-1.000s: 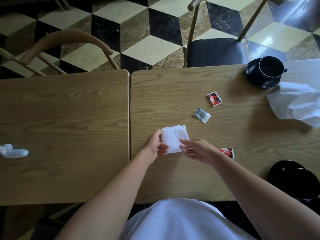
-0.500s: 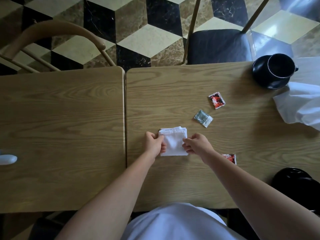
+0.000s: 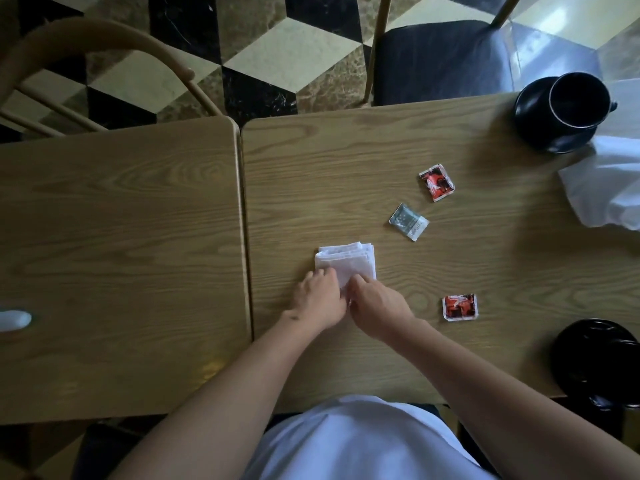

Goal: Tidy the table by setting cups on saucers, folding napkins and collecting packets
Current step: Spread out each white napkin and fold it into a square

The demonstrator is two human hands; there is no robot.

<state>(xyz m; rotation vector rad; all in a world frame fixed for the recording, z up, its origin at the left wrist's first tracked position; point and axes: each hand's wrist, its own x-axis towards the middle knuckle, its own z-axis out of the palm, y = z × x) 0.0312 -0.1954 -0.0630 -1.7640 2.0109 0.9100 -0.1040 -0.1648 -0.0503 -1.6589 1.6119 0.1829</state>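
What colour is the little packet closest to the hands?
Red and black with a white edge: the packet lies right of the right hand, seen in the head view.

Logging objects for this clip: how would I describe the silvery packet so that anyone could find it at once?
On the right-hand table, look just beyond the folded white napkin that both hands are working on. The silvery packet lies there, between the napkin and the farther red packet. It is the only grey-silver one; the other two are red.
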